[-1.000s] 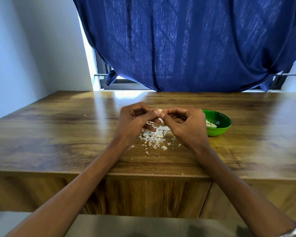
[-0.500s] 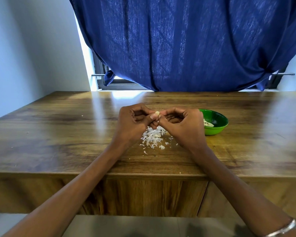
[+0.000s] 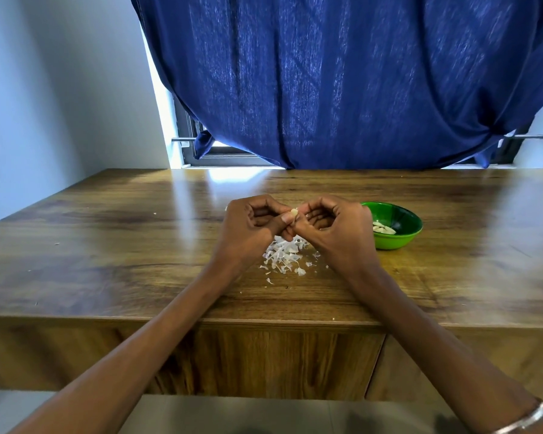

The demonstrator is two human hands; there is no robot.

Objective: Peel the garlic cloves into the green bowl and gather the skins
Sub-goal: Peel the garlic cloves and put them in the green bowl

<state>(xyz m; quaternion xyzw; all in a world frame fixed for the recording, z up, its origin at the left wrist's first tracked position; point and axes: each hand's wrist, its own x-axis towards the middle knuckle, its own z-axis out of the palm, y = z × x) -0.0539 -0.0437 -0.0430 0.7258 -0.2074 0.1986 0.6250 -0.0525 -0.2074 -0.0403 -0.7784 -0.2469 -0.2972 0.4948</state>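
A small pale garlic clove (image 3: 294, 212) is pinched between the fingertips of both hands above the wooden table (image 3: 113, 245). My left hand (image 3: 251, 227) holds it from the left, fingers curled. My right hand (image 3: 336, 230) holds it from the right, its fingers curled too. Directly below them lies a loose pile of white garlic skins (image 3: 284, 253). The green bowl (image 3: 402, 238) stands just right of my right hand, with a few peeled cloves (image 3: 383, 228) inside it.
A dark blue curtain (image 3: 342, 79) hangs over the window behind the table's far edge. Stray skin flakes (image 3: 268, 280) dot the wood toward the near table edge. A metal bangle (image 3: 527, 419) circles my right wrist.
Both hands stay together on the clove over the skin pile. The fingertips have shifted slightly on the clove; the view has drifted a little.
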